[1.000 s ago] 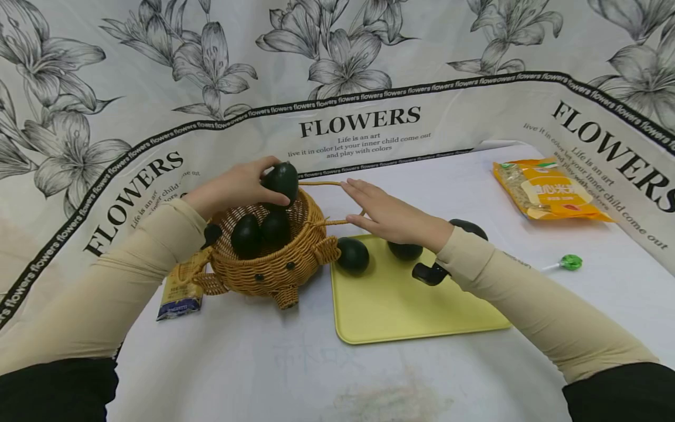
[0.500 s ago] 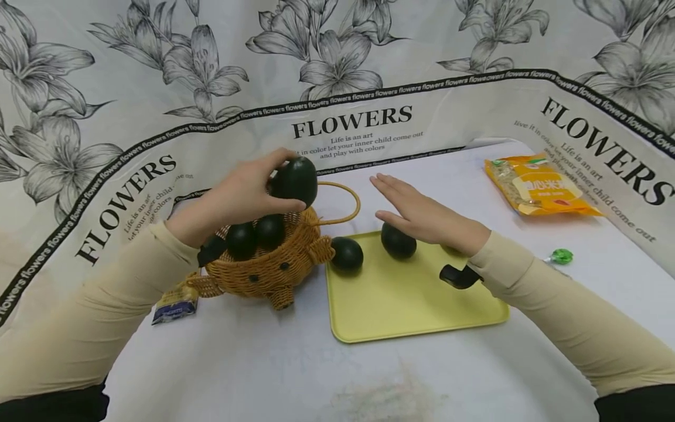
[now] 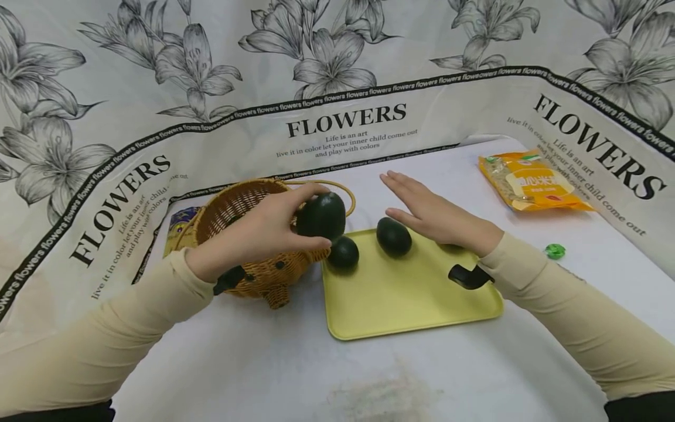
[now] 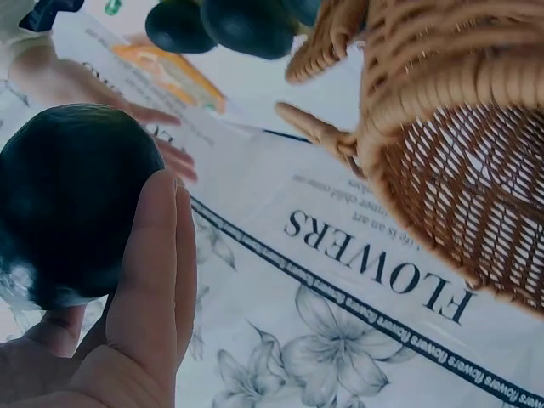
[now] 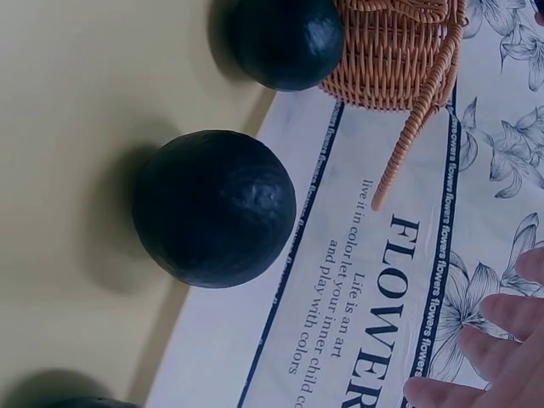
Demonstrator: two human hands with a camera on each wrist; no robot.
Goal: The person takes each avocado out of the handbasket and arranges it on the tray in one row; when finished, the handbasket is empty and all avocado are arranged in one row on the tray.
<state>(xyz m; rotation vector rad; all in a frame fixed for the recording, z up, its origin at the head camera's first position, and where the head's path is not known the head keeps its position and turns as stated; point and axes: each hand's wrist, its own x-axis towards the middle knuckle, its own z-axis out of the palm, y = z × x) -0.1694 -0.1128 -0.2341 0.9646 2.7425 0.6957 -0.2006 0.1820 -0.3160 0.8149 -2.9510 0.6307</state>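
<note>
My left hand [image 3: 253, 234] grips a dark green avocado [image 3: 323, 217], thumb below and fingers behind, in front of the basket's right rim. In the left wrist view the held avocado [image 4: 76, 200] looks smooth and round. The brown wicker basket [image 3: 308, 264], with an animal face, is partly covered by that hand. On the yellow tray [image 3: 411, 305] lie an avocado [image 3: 343, 255] beside the basket and another avocado [image 3: 394, 237]. Over the tray's far right part hovers my right hand [image 3: 440, 214], fingers straight, holding nothing. The right wrist view shows part of a third avocado [image 5: 72, 403] at its bottom edge.
An orange food bag [image 3: 535, 181] lies at the back right, with a green-wrapped lollipop [image 3: 555, 251] nearer. A packet [image 3: 179, 223] sits behind the basket's left side. The basket's loop handle [image 3: 352, 199] sticks out to the right. A flower-printed sheet [image 3: 337, 70] hangs behind.
My left hand has lifted the avocado from over the basket and carried it right and down toward the tray. My right hand has left the basket handle and moved right, its fingers still straight.
</note>
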